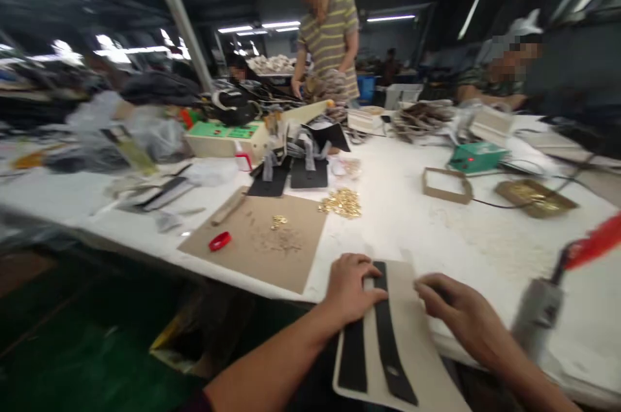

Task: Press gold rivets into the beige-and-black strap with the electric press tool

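Observation:
A beige board (412, 334) lies over the table's front edge, with two long black strips on it. My left hand (352, 289) rests on the board's upper left part, its thumb and fingertips at the top of the right-hand black strip (388, 341). Under and below that hand is the other black strip (353, 357). My right hand (449, 308) is at the board's right edge, thumb and fingers closed together; whatever is between them is too small to make out.
A brown sheet (291, 270) on the white table holds a red ring (220, 242) and small gold pieces. Beyond lies a gold pile (344, 203). A grey tool with a red part (538, 315) stands at right. Two people work across the table.

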The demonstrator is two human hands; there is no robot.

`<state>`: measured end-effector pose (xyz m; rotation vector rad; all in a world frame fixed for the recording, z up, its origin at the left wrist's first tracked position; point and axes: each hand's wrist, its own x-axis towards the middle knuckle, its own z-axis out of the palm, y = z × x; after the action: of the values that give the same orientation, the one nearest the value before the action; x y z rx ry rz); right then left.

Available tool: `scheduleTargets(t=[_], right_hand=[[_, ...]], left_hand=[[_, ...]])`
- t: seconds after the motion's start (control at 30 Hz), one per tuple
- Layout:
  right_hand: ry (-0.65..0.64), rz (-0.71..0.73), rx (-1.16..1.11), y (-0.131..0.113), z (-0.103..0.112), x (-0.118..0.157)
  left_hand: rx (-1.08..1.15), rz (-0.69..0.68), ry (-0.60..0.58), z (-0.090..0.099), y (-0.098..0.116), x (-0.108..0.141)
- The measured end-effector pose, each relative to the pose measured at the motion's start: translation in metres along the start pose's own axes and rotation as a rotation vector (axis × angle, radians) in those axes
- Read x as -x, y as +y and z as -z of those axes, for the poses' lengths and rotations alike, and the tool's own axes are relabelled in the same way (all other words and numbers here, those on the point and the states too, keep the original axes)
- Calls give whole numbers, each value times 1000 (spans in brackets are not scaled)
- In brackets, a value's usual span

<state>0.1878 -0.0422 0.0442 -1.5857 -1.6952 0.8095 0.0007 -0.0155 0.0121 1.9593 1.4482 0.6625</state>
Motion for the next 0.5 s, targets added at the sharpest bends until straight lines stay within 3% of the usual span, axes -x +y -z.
scheduleTargets(t=[0.1, 0.3, 0.5], right_hand=[[-135, -53, 37, 15, 20, 2], [-238, -66, 102, 13, -4, -27], [-285, -91, 206, 10, -4, -26]], left_hand=[[11, -38, -14, 1, -6, -11], [2, -55, -21, -2, -8, -8], [6, -58, -36, -2, -9, -11]])
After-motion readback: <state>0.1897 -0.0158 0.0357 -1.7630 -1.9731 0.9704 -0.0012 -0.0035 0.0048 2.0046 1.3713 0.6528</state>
